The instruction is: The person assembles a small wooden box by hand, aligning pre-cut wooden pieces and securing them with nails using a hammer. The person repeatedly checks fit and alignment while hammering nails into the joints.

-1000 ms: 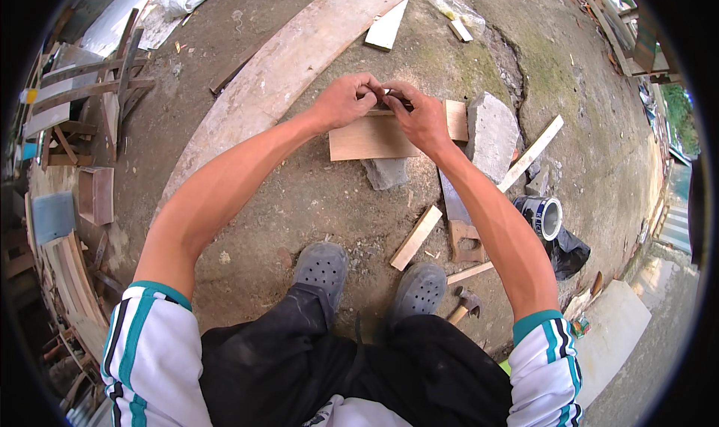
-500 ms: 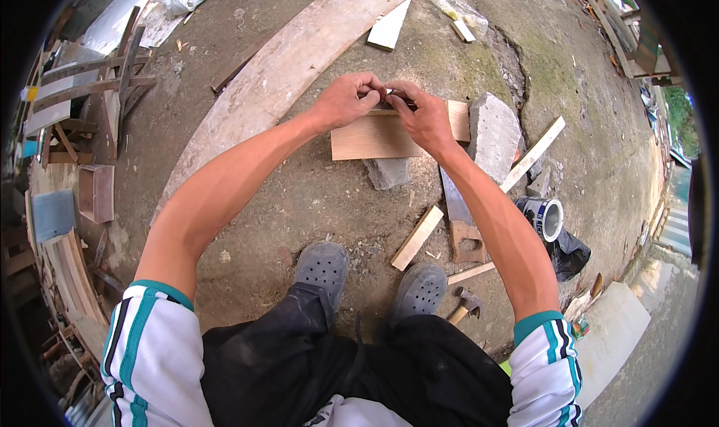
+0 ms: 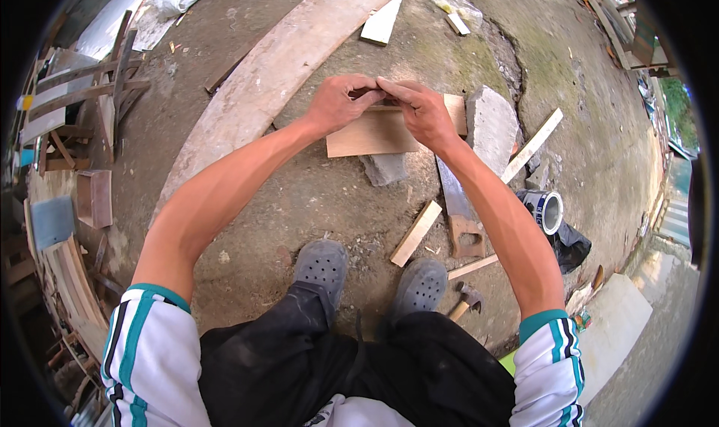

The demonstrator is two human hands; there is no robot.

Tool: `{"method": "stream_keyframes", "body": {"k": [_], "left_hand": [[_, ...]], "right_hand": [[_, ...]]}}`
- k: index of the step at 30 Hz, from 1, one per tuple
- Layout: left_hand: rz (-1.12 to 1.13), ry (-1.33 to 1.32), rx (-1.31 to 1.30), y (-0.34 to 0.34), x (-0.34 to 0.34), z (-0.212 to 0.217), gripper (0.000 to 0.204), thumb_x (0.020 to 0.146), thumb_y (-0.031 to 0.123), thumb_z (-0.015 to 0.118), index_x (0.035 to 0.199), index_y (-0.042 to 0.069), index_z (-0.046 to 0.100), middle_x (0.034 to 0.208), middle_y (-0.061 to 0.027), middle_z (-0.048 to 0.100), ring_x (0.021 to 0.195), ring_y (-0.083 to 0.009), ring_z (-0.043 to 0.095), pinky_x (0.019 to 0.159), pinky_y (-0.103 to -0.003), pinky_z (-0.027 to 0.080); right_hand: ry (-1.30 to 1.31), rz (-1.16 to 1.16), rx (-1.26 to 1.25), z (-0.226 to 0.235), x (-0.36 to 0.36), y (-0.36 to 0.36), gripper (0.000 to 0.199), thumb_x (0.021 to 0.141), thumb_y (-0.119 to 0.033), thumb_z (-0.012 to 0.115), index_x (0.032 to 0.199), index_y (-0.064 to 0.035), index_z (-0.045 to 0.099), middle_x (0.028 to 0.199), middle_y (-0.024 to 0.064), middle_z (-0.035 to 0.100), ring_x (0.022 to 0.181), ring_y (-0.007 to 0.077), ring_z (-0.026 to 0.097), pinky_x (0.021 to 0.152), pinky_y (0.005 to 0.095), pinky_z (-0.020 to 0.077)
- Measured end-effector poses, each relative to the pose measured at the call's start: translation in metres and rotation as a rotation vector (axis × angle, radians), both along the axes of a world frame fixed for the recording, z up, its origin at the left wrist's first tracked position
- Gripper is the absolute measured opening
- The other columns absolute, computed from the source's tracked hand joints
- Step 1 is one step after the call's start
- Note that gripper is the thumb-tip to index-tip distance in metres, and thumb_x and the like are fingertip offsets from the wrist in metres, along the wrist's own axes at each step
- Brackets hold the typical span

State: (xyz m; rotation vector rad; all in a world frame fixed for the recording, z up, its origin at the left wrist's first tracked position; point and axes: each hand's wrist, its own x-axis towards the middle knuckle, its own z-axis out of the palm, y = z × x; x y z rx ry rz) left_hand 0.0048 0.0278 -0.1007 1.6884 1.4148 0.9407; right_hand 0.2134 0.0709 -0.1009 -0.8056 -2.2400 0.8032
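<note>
My left hand and my right hand meet fingertip to fingertip above a short light wooden board that lies on the ground. Both pinch a small dark stick-like thing, which the fingers mostly hide. The board rests partly on a small grey stone. My two grey clogs stand just below it.
A grey stone block lies right of the board. A handsaw, a hammer, wood strips and an open tin can lie by my right foot. A long curved plank runs up left. Stacked timber and a wooden box stand at left.
My hands have closed in on each other. The dark stick that showed at my right fingertips is now almost covered.
</note>
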Motion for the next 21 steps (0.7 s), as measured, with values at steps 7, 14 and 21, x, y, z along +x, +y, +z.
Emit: {"method": "stream_keyframes", "body": {"k": [7, 14, 21], "left_hand": [[0.071, 0.113, 0.147, -0.005, 0.005, -0.006, 0.019, 0.094, 0.02, 0.072, 0.106, 0.006, 0.076, 0.099, -0.0078, 0.077, 0.079, -0.0124, 0.069, 0.068, -0.028, 0.053], [0.085, 0.118, 0.151, -0.005, 0.005, -0.008, 0.023, 0.093, 0.023, 0.073, 0.107, 0.004, 0.077, 0.095, -0.0087, 0.078, 0.075, -0.0114, 0.068, 0.065, -0.027, 0.052], [0.074, 0.129, 0.146, -0.004, 0.01, -0.005, 0.021, 0.094, 0.021, 0.072, 0.107, 0.004, 0.077, 0.095, -0.0078, 0.078, 0.077, -0.0104, 0.068, 0.069, -0.027, 0.053]], "right_hand": [[-0.084, -0.189, -0.189, 0.028, 0.032, -0.009, 0.039, 0.099, -0.005, 0.055, 0.136, -0.015, 0.062, 0.108, 0.0162, 0.072, 0.095, 0.0306, 0.07, 0.087, 0.0401, 0.055], [-0.456, -0.713, -0.313, 0.008, 0.174, -0.014, 0.024, 0.097, -0.025, 0.061, 0.109, -0.0051, 0.067, 0.079, 0.0221, 0.07, 0.073, 0.0371, 0.07, 0.069, 0.0437, 0.0529], [-1.178, -0.336, -0.637, -0.047, 0.317, -0.083, 0.031, 0.094, -0.02, 0.053, 0.094, 0.0056, 0.07, 0.075, 0.0185, 0.073, 0.059, 0.0256, 0.072, 0.06, 0.0366, 0.0589]]}}
